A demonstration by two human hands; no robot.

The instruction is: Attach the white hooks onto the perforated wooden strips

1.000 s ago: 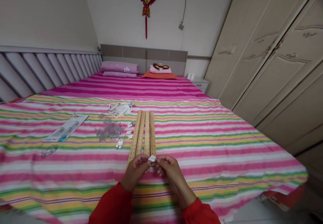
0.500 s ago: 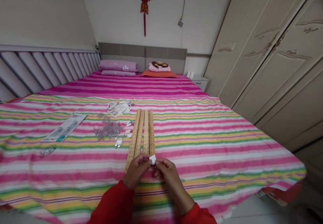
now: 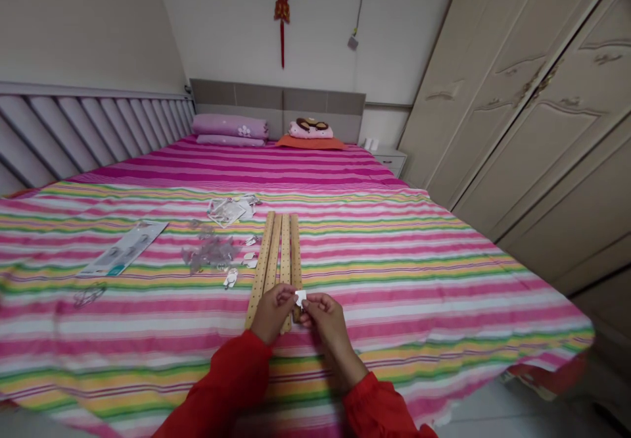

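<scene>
Between my fingertips is a small flat white piece (image 3: 300,296), too small to name surely. My left hand (image 3: 274,311) pinches its left side, and my right hand (image 3: 323,319) pinches its right side. Both hands are over the near ends of several long wooden strips (image 3: 271,251) dotted with holes. Left of the strips lie small white tags with metal bits (image 3: 230,278), a crumpled heap of clear plastic bags (image 3: 211,254) and more clear packets (image 3: 229,210).
A striped sheet (image 3: 419,280) covers the bed. Further left are a long flat clear package (image 3: 125,248) and a tangle of thin wire-like rings (image 3: 89,294). Folded bedding (image 3: 231,126) rests by the headboard (image 3: 325,101). A wardrobe (image 3: 532,116) stands at right, a railing (image 3: 98,129) at left.
Both hands, still pinching the white piece, have moved slightly forward over the strips. The white piece has turned a little. The objects on the sheet lie as before.
</scene>
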